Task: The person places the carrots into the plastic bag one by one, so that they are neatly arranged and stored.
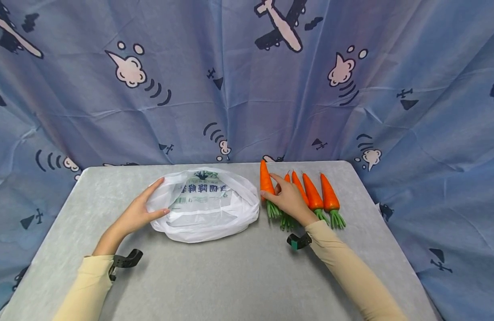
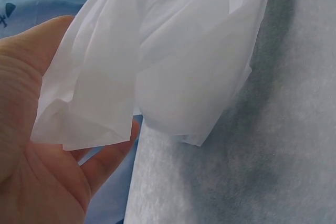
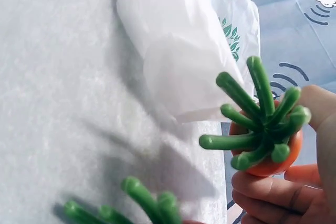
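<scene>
Here we are at the pale grey table [image 1: 230,285], and look at the left hand [image 1: 138,214]: it spreads at the left side of a thin, crumpled white plastic bag [image 1: 206,232], thumb to the near side, fingers to the far side, well apart, with the film hanging between them. That spread looks meant to brace the soft mouth, since film this limp would probably sag inward by itself. And the mouth does gape, left of centre on the table, its near rim slumping low, its far side showing green and dark print, the lettering reversed as though read from within. Inside, I make out only film and print, no carrot in the part that shows; the deeper folds hide the rest. Over to the right hand [image 1: 292,198], apart from the left and just beyond the bag's right edge: thumb and fingers pinch a tapered orange carrot with stubby green stalks [image 1: 266,180], gripped towards its thick end, tip pointing far. That hold seems chosen to leave the slim end free, and the carrot looks lifted, though I can't swear to it. Just to the right, four more orange carrots [image 1: 330,194] lie side by side, tips far and greens near, probably lined up for easy picking; the hand partly hides the nearest ones.
</scene>
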